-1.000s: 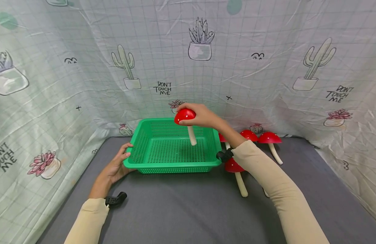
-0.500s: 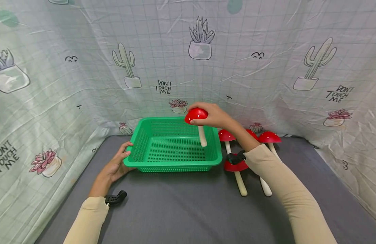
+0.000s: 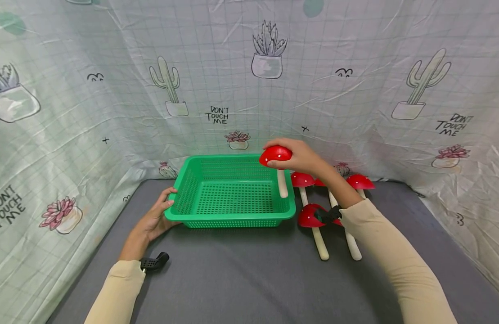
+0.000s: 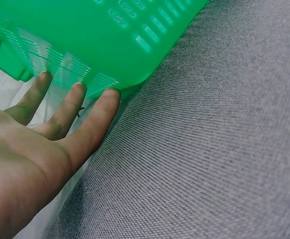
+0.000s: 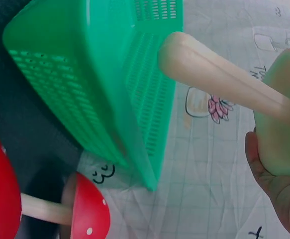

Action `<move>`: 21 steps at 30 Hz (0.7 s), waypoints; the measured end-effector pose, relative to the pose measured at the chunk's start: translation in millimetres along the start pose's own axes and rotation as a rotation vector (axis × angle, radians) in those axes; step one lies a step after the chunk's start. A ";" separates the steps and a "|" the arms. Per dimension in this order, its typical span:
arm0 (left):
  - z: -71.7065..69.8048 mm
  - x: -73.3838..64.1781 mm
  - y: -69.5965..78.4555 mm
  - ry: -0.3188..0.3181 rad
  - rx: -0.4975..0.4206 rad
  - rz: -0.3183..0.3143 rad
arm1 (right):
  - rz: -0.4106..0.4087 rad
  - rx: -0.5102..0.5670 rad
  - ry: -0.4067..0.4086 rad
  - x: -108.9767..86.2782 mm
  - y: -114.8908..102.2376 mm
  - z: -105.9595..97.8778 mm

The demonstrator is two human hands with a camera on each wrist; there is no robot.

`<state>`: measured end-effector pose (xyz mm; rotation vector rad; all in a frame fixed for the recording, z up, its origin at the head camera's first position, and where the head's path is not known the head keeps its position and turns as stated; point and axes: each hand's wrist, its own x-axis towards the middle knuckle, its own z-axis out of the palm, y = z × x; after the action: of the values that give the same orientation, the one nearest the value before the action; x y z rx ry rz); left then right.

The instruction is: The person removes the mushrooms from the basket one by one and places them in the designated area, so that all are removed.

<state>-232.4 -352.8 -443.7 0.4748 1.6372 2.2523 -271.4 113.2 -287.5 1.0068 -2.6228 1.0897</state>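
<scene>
My right hand (image 3: 299, 155) grips the red, white-dotted cap of a toy mushroom (image 3: 276, 155) over the right end of a green plastic basket (image 3: 233, 218). The mushroom's pale stem (image 5: 209, 69) points down, its end above the basket's right side in the head view. In the right wrist view the cap's pale underside faces the camera and hides most of that hand. At the basket's left end, my left hand (image 3: 155, 218) holds the rim. Its fingers (image 4: 97, 117) reach along the outer wall in the left wrist view. No mushroom shows inside the basket.
Several more toy mushrooms lie right of the basket, among them a front one (image 3: 310, 216), a back one (image 3: 303, 180) and a far-right one (image 3: 360, 182). My right forearm partly covers them. Printed cloth (image 3: 217, 67) hangs around the grey tabletop (image 3: 233, 279).
My right hand has moved rightward with the mushroom, from above the basket's middle to its right end. The left hand and the basket have stayed in place.
</scene>
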 end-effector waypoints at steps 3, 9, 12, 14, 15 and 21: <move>0.9 1.0 0.3 0.000 0.002 0.001 | 0.026 0.020 0.017 -8.3 3.7 -5.1; 1.2 0.9 -0.4 -0.002 -0.008 -0.002 | 0.035 0.023 0.029 -24.6 7.6 -12.3; 0.7 0.2 -0.9 0.002 -0.010 0.003 | 0.045 0.014 0.032 -31.5 9.4 -13.6; 0.7 0.0 -1.0 0.003 -0.011 0.002 | 0.048 0.004 0.035 -35.8 11.7 -14.1; 0.7 -0.1 -1.0 0.002 -0.009 0.002 | 0.052 0.000 0.037 -38.2 12.7 -14.3; 0.9 -0.3 -0.3 0.000 0.003 0.000 | 0.075 -0.004 0.035 -50.4 16.9 -19.2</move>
<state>-231.7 -352.1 -443.8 0.4748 1.6406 2.2502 -245.7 161.7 -301.1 0.8876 -2.6531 1.1072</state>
